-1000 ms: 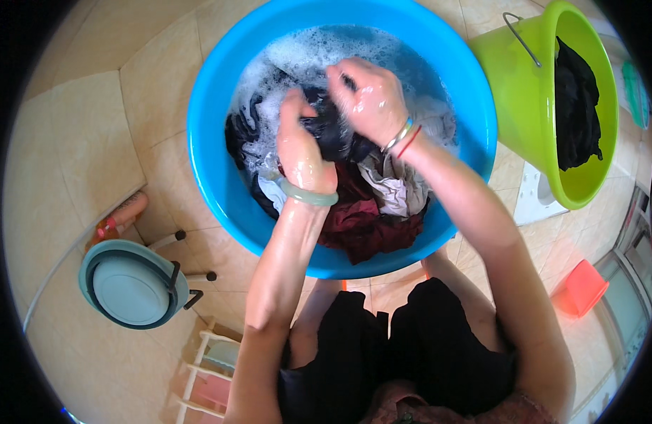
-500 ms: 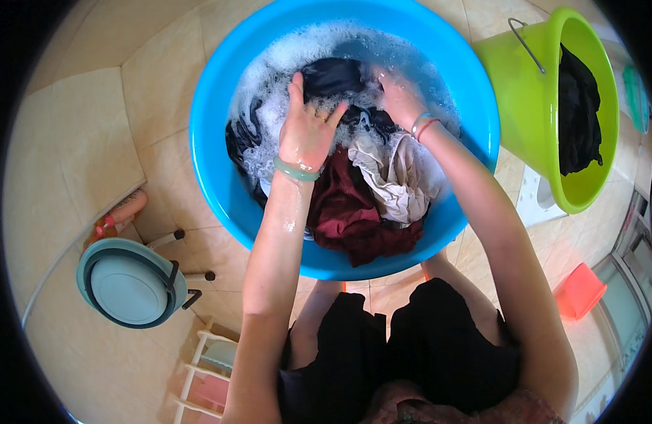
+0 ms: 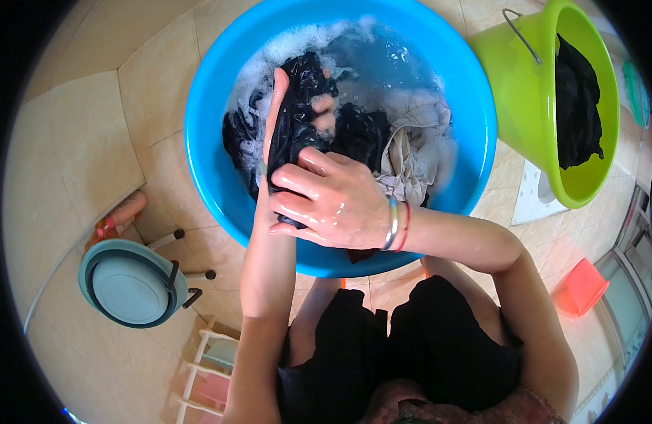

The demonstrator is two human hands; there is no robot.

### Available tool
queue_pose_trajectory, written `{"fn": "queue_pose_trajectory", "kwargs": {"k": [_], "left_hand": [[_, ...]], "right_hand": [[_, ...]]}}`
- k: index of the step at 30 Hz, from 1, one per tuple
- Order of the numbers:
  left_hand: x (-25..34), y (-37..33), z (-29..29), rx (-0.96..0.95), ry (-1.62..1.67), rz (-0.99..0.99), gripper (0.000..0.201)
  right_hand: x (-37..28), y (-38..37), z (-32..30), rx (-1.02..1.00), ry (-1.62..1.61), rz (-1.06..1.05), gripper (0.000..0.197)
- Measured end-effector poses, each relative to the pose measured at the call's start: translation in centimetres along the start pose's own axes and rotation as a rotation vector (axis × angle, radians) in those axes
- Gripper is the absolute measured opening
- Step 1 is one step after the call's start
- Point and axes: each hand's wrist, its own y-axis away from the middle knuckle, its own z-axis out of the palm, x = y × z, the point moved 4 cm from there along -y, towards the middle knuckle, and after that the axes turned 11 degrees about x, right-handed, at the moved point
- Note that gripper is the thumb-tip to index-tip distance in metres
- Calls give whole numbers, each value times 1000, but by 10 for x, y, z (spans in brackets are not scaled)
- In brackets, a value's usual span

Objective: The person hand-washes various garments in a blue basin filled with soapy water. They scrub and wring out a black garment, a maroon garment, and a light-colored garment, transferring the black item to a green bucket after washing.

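A dark wet garment [image 3: 305, 92] lies draped through my left hand [image 3: 324, 116], whose fingers curl round its right side while the thumb points up on the left. My right hand [image 3: 333, 201] crosses over to my left wrist, its bent fingers gripping the lower end of the same garment. Both hands are above a big blue basin [image 3: 199, 162] of sudsy water. In the basin, a cream-white cloth [image 3: 411, 159] is bunched at the right and more dark fabric [image 3: 361, 134] sits in the middle. Only a sliver of maroon cloth [image 3: 361, 254] shows below my right hand.
A tilted lime-green bucket [image 3: 513, 106] with black cloth [image 3: 577, 102] inside touches the basin's right side. A grey-green folding tub [image 3: 128, 286] stands at the left, above a white rack [image 3: 191, 374]. An orange-red container [image 3: 584, 286] is at the right.
My left hand has lifted a dark garment out of the suds. The right hand has come from the basin's far right to my left wrist and gripped the garment, covering most of the maroon cloth.
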Motion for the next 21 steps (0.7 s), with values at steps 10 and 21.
{"fn": "queue_pose_trajectory", "kwargs": {"k": [10, 21], "left_hand": [[-25, 22, 0, 208, -520, 755, 47], [-9, 8, 5, 606, -328, 645, 47]], "right_hand": [[37, -22, 4, 339, 71, -34, 20], [176, 7, -5, 345, 288, 565, 30]]}}
